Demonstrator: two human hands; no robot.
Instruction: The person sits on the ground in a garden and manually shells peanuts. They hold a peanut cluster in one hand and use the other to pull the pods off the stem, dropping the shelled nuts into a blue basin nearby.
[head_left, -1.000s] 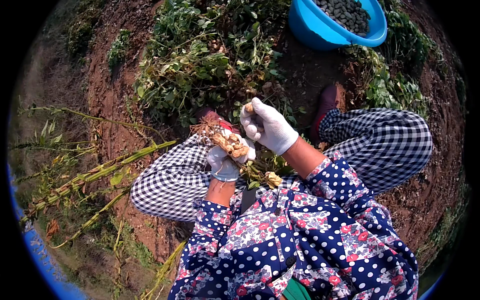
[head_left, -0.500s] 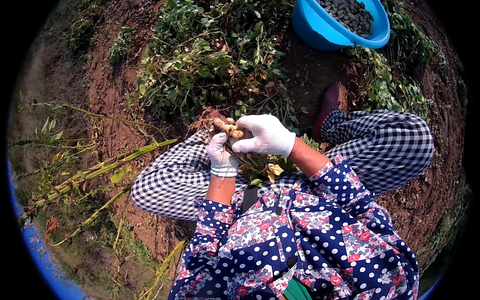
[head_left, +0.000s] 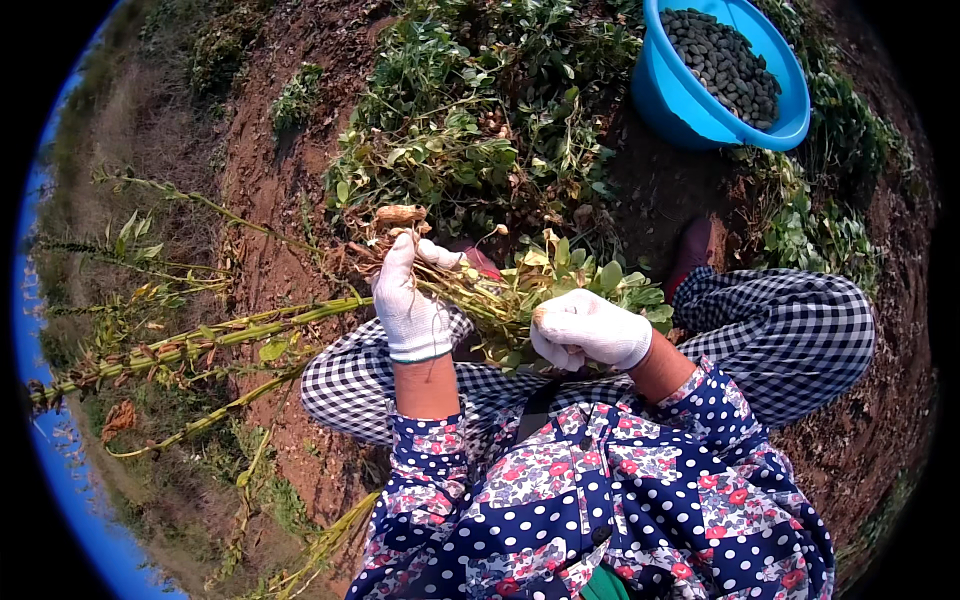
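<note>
My left hand (head_left: 412,305), in a white knit glove, is closed round the stems of a peanut plant (head_left: 480,296) near its root end. Tan peanut pods (head_left: 400,214) and thin roots stick out above its fingertips. The plant's leafy end reaches right, across my lap, behind my right hand (head_left: 592,330). That hand, also gloved in white, is closed with its fingers curled in. A small tan spot shows at its fingertips, but I cannot make out what it holds.
A blue basin (head_left: 672,100) of peanuts (head_left: 722,68) stands at the far right. Beyond my hands lies a heap of pulled plants (head_left: 450,120). Tall green stalks (head_left: 220,340) reach in from the left. My checked trouser legs (head_left: 780,320) are folded on brown soil.
My hands have moved apart: the right drew back from the pods, down and to the right, and closed. The left still grips the plant, whose leafy part now shows. The view has shifted somewhat.
</note>
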